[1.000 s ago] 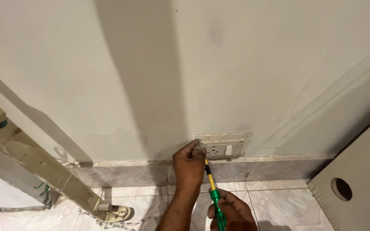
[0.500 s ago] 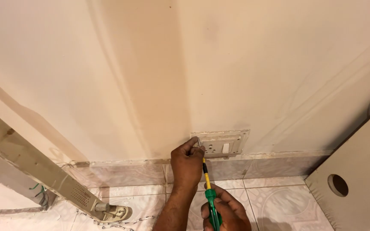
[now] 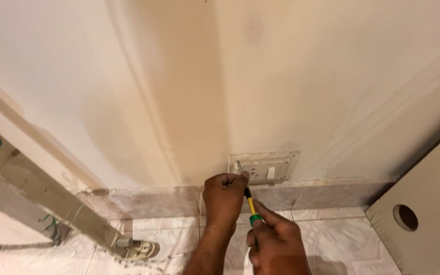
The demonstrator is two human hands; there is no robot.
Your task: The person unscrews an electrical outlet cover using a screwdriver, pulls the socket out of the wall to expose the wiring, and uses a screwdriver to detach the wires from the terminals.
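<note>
Left hand: your left hand (image 3: 224, 197) is curled into a loose fist low on the wall, knuckles up, fingertips pressed at the lower left corner of the switch plate (image 3: 264, 168); the fingers are drawn together, though whether they pinch anything small there you cannot tell from this view
Right hand: your right hand (image 3: 276, 243) is wrapped around the handle of the screwdriver (image 3: 251, 204), forefinger stretched along the shaft; the grip is firm and closed on the tool
Screwdriver: green handle with a yellow and dark shaft; it slants up and left from your right hand, its tip hidden behind the fingers of your left hand just below the plate
Switch plate: a pale rectangular plate with a socket and a rocker switch, set low in the wall (image 3: 291, 81) just above the skirting tile (image 3: 332, 196); its left edge looks slightly lifted off the plaster
Floor: patterned pale tiles (image 3: 332, 239) under both hands
To your left: a ladder leg (image 3: 52, 203) runs diagonally down to a foot resting on the tiles
To your right: a grey board (image 3: 429, 224) with a round hole leans in at the corner, well apart from the hands
</note>
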